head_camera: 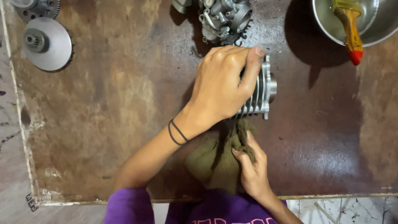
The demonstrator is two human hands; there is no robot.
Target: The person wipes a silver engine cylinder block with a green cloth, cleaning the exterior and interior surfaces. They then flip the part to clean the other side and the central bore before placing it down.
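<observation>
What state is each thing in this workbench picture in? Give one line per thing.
left hand: gripping the finned cylinder
finned cylinder: on its side, held
right hand: pinching the olive cloth
olive cloth: bunched against the cylinder
brush: resting in the metal bowl
carburettor: lying untouched

The tabletop [103,124] is mottled rusty brown with paler worn patches. At its centre lies a silver-grey ribbed metal cylinder [263,89], with an olive-green cloth [213,164] at six o'clock from it. At one o'clock a shiny steel bowl [323,18] holds a brush [351,29] with a yellow-orange handle and red tip; purple sleeves [128,207] show at six.
</observation>
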